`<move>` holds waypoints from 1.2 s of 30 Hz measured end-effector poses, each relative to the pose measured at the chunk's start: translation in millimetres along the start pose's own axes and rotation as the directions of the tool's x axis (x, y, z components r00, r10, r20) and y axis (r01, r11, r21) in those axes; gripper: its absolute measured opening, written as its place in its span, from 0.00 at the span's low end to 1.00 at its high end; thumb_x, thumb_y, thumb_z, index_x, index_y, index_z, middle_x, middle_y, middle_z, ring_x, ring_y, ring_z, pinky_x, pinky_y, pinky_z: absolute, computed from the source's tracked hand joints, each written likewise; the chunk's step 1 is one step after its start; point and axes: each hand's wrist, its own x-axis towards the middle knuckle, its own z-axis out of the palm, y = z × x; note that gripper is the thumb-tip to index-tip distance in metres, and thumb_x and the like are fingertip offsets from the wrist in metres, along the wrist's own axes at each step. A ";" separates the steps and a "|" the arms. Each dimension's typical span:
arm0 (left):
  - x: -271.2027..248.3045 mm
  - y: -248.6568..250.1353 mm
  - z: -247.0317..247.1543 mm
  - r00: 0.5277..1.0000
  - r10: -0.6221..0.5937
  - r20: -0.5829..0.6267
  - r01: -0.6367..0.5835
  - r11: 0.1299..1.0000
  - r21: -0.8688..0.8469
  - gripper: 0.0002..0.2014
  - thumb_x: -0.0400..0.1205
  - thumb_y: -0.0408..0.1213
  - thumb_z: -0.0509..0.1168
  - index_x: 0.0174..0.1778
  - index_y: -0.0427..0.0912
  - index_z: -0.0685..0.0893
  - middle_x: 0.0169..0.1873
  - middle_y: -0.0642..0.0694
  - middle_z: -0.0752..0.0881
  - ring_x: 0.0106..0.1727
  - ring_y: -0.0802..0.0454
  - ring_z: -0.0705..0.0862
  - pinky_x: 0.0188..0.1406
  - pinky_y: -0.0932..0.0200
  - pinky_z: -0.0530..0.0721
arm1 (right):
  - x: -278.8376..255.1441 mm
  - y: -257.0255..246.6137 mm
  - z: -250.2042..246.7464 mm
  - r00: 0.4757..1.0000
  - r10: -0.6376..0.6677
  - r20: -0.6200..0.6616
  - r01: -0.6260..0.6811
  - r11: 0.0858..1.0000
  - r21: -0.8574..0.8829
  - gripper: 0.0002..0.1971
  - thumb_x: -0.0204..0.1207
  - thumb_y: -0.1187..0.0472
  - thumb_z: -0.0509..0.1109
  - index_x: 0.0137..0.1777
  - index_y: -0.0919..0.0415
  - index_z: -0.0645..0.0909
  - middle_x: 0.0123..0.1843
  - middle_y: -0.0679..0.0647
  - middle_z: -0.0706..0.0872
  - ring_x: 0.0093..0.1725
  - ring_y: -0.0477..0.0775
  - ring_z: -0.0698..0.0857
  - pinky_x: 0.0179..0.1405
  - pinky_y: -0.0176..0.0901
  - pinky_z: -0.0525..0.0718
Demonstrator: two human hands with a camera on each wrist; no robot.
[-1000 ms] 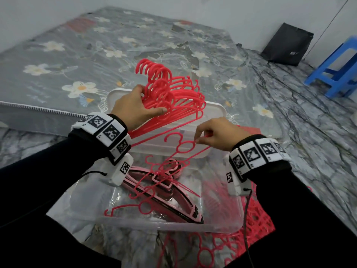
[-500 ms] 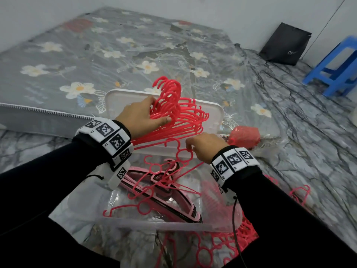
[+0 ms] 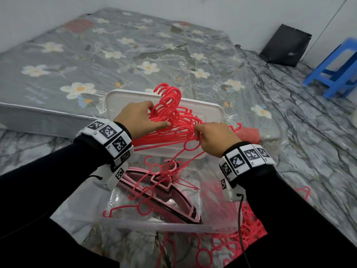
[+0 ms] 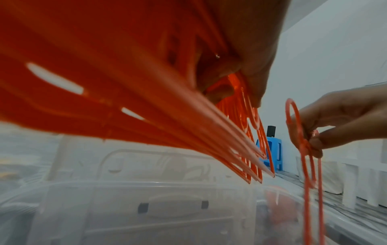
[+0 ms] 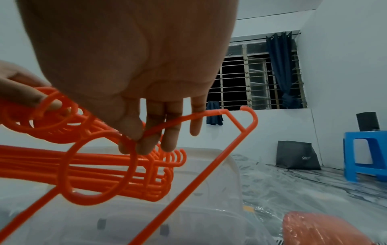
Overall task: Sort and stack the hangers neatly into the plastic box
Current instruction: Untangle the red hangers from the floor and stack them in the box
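Middle of the frame, above the clear plastic box (image 3: 154,227), the left hand (image 3: 138,118) clenches a bundle of red hangers (image 3: 173,120). The right hand (image 3: 214,137) pinches a single hanger (image 5: 188,149) by its neck, beside the bundle. That one could snag its ring or end hooks on the bundle's, tangling the stack or tugging hangers loose into the box.

Right hand (image 5: 134,69) pinching a single red hanger (image 5: 188,149) by its neck

Thumb and fingers (image 5: 173,132) clamp it right by the ring, just above the clear plastic box (image 5: 209,207). The bundle of hangers (image 5: 83,165) sits left of it, the other hand (image 5: 18,89) holding its hooks. Blue stool (image 5: 364,155) and dark bag (image 5: 297,155) well beyond the box, by the wall.
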 end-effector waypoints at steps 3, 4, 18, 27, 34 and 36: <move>-0.3 -0.3 -5.8 1.000 0.008 -0.020 -0.008 1.000 0.015 0.29 0.65 0.72 0.67 0.46 0.50 0.79 0.39 0.49 0.84 0.45 0.47 0.82 0.42 0.55 0.76 | -3.3 2.1 -4.2 1.000 0.008 0.022 -0.009 0.998 0.063 0.05 0.73 0.61 0.63 0.44 0.54 0.79 0.42 0.52 0.85 0.49 0.60 0.83 0.47 0.44 0.67; -0.6 0.0 -7.3 1.000 0.009 -0.022 -0.008 1.000 0.015 0.29 0.64 0.72 0.67 0.47 0.50 0.80 0.40 0.48 0.84 0.46 0.46 0.82 0.43 0.54 0.77 | -4.5 2.9 -7.1 1.000 0.015 0.014 -0.017 0.995 0.098 0.02 0.72 0.59 0.65 0.42 0.53 0.79 0.39 0.50 0.84 0.47 0.59 0.83 0.49 0.44 0.69; -6.4 5.6 -18.2 0.997 0.003 -0.072 -0.004 1.000 -0.017 0.43 0.53 0.79 0.62 0.53 0.49 0.81 0.46 0.50 0.86 0.51 0.46 0.84 0.52 0.50 0.81 | 1.0 -21.2 25.8 0.979 -0.070 0.191 0.114 0.967 -0.229 0.12 0.78 0.66 0.63 0.57 0.57 0.84 0.58 0.57 0.85 0.58 0.63 0.82 0.55 0.47 0.75; -6.5 0.0 -21.8 1.000 0.009 -0.009 -0.010 0.993 -0.116 0.40 0.55 0.80 0.61 0.50 0.52 0.80 0.47 0.50 0.87 0.52 0.48 0.85 0.57 0.47 0.81 | 5.1 -10.2 -6.4 0.983 -0.014 -0.181 0.081 0.926 0.369 0.03 0.66 0.66 0.69 0.34 0.65 0.82 0.33 0.55 0.82 0.36 0.55 0.79 0.38 0.47 0.78; -11.8 17.8 -10.5 0.999 0.044 0.026 -0.037 0.974 -0.222 0.37 0.61 0.81 0.54 0.43 0.50 0.82 0.36 0.50 0.88 0.40 0.51 0.86 0.51 0.44 0.83 | 4.6 -23.2 -8.1 0.920 0.081 -0.383 0.195 0.754 0.628 0.07 0.68 0.73 0.73 0.45 0.64 0.83 0.37 0.49 0.83 0.38 0.48 0.82 0.44 0.34 0.81; -11.8 20.3 -9.2 0.998 0.051 0.047 -0.035 0.954 -0.296 0.36 0.60 0.80 0.52 0.42 0.52 0.83 0.34 0.51 0.88 0.38 0.52 0.86 0.51 0.42 0.83 | 4.8 -25.7 -6.3 0.904 0.066 -0.423 0.223 0.772 0.596 0.07 0.68 0.72 0.74 0.45 0.65 0.82 0.39 0.52 0.84 0.39 0.50 0.83 0.46 0.39 0.82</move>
